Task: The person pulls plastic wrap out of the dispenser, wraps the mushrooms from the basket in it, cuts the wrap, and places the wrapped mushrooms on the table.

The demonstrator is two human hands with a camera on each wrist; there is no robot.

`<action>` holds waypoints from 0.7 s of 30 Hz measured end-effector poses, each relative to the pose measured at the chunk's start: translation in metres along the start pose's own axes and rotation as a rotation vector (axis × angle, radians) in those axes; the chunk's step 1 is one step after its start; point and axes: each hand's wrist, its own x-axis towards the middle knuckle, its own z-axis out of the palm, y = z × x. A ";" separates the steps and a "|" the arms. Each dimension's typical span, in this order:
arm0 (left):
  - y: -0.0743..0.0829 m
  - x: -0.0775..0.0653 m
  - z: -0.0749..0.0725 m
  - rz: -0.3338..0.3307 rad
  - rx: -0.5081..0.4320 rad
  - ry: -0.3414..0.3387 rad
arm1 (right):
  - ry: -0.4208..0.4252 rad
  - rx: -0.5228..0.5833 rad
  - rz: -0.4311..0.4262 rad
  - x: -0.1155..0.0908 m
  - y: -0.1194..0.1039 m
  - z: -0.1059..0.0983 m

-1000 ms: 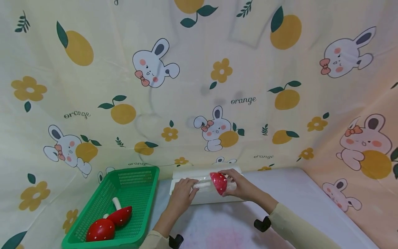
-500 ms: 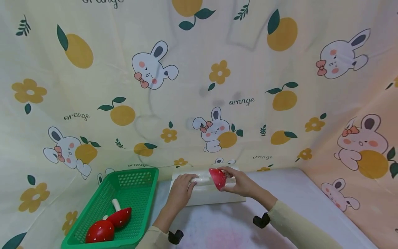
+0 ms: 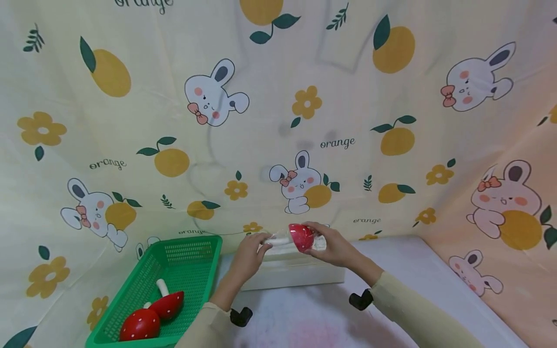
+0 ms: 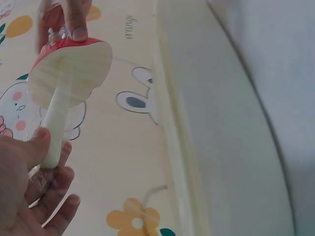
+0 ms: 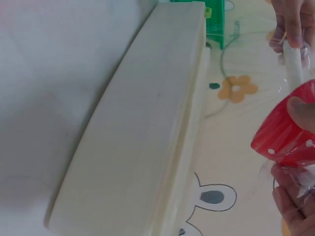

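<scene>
A toy mushroom [image 3: 301, 238] with a white-dotted red cap and a white stem is held up sideways in clear plastic film, above and in front of a long white box [image 3: 300, 275]. My left hand [image 3: 247, 258] pinches the end of its stem [image 4: 58, 118] between thumb and fingers, with film bunched there. At the cap side, my right hand [image 3: 334, 247] grips the red cap, its thumb lying on the dotted face in the right wrist view. Crinkled film [image 5: 300, 177] gathers by the right fingers. The pale underside of the cap faces left.
To the left stands a green perforated basket [image 3: 210, 290]. In it lie two more toy mushrooms, one cap [image 3: 140, 325] at the front and another tilted mushroom [image 3: 168, 305] behind. A white tabletop [image 3: 296, 319] spreads in front, and a patterned cloth [image 3: 261, 96] hangs behind.
Both hands have raised the mushroom from low over the white box to higher above it. The film-wrapped mushroom stays in both hands; the basket's mushrooms have not moved.
</scene>
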 end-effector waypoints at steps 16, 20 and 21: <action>0.009 0.020 -0.024 -0.119 -0.155 -0.047 | 0.128 -0.060 -0.100 0.010 -0.011 -0.006; 0.012 0.022 -0.025 -0.119 -0.123 -0.001 | 0.139 -0.061 -0.089 0.011 -0.015 -0.010; 0.013 0.022 -0.025 -0.118 -0.117 0.012 | 0.142 -0.061 -0.089 0.012 -0.015 -0.010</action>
